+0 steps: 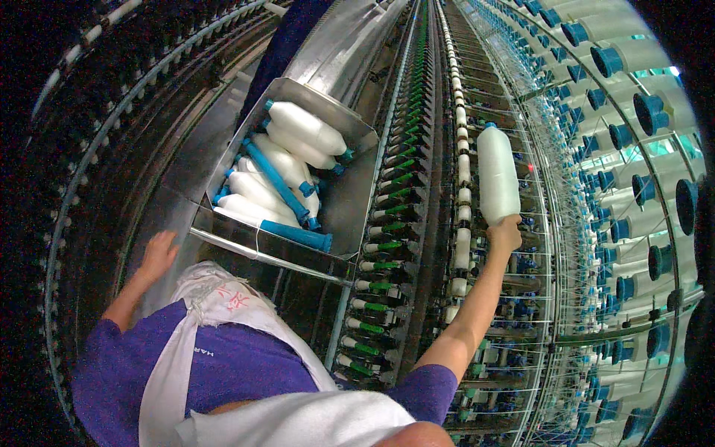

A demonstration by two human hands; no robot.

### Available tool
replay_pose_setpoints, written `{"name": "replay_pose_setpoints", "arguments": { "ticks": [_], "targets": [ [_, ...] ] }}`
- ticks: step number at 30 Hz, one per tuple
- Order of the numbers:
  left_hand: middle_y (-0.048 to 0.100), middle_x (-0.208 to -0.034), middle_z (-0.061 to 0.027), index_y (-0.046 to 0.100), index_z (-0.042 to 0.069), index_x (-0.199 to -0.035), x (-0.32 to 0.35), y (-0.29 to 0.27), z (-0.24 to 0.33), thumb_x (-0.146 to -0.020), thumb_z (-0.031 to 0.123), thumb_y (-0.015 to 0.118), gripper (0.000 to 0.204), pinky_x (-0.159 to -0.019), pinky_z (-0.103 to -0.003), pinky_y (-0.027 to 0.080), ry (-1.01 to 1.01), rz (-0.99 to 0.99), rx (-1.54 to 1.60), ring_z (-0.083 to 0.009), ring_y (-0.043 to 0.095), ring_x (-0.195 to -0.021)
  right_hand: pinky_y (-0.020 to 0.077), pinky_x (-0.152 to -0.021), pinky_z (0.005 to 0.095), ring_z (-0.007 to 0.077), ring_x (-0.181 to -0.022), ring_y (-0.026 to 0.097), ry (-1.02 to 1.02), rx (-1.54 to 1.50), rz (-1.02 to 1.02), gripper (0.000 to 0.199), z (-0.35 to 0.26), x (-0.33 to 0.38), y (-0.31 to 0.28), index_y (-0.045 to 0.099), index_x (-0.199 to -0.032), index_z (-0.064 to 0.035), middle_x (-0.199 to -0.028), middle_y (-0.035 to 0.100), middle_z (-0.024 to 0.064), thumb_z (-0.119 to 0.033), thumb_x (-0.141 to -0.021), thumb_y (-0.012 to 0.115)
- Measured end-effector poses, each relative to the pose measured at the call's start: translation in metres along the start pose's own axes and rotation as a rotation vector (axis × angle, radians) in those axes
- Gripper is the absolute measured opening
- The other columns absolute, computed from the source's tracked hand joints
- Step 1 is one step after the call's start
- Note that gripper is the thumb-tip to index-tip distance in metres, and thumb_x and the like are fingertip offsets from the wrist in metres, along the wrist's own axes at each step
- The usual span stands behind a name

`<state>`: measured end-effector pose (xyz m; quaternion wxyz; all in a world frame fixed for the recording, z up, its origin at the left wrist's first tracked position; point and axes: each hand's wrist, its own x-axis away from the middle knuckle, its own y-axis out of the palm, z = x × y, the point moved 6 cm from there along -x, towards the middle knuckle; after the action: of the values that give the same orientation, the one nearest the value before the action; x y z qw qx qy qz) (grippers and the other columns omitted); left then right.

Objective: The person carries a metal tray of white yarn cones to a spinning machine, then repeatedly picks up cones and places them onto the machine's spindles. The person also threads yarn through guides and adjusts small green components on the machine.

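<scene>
My right hand is closed round the lower end of a full white yarn bobbin. The bobbin stands almost upright over the spinning frame, a blue tube end showing at its top. My left hand is off to the left, its fingers loosely apart and nothing in them. Ahead of my body sits an open metal bin. Inside it lie several white yarn bobbins and blue empty tubes, piled at different angles.
A long row of green-tipped spindles runs away beside the bin. White rollers line the frame to its right. Rows of large white yarn packages with blue ends hang at the right. Another machine curves along the left.
</scene>
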<state>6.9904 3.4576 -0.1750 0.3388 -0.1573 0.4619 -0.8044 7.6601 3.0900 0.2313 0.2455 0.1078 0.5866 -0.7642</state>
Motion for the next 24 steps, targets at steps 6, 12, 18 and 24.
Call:
{"name": "replay_pose_setpoints", "arguments": {
  "ticks": [6, 12, 18, 24],
  "targets": [
    [0.052, -0.120, -0.0190, 0.043, 0.004, -0.136, -0.085, -0.027, 0.119, -0.059, 0.030, 0.084, 0.091, -0.097, -0.048, 0.037, 0.679, -0.084, -0.122, -0.0369, 0.048, -0.113, 0.0535, -0.074, 0.0466, 0.0361, -0.083, 0.066, -0.138, 0.112, 0.344, 0.089, -0.024, 0.035, -0.058, 0.030, -0.137, 0.0020, -0.093, 0.068, 0.0172, -0.025, -0.069, 0.081],
    [0.053, -0.101, -0.0152, 0.043, 0.013, -0.140, -0.107, 0.005, 0.131, -0.051, 0.031, 0.084, 0.100, -0.090, -0.042, 0.037, 0.771, -0.310, -0.227, -0.0320, 0.050, -0.099, 0.0506, -0.067, 0.0453, 0.0346, -0.080, 0.063, -0.877, -0.461, -0.138, 0.048, -0.160, 0.221, -0.011, 0.057, -0.099, -0.0031, -0.084, 0.063, 0.0171, -0.013, -0.060, 0.082],
    [0.055, -0.106, -0.0174, 0.046, 0.014, -0.139, -0.104, 0.025, 0.116, -0.046, 0.025, 0.080, 0.099, -0.086, -0.046, 0.038, 0.737, -0.236, -0.190, -0.0351, 0.052, -0.097, 0.0326, -0.103, 0.0502, 0.0373, -0.119, 0.044, -1.097, -0.581, -0.245, 0.096, -0.257, 0.405, 0.114, 0.034, -0.143, -0.0057, -0.132, 0.044, 0.0183, -0.018, -0.062, 0.083],
    [0.055, -0.109, -0.0191, 0.046, 0.013, -0.139, -0.097, 0.037, 0.124, -0.044, 0.028, 0.080, 0.102, -0.088, -0.049, 0.037, 0.684, -0.286, -0.189, -0.0356, 0.053, -0.099, 0.0285, -0.106, 0.0480, 0.0353, -0.119, 0.043, -1.006, -0.603, -0.333, 0.085, -0.268, 0.409, 0.174, 0.036, -0.142, -0.0052, -0.130, 0.046, 0.0152, -0.004, -0.064, 0.070]
  ]
}}
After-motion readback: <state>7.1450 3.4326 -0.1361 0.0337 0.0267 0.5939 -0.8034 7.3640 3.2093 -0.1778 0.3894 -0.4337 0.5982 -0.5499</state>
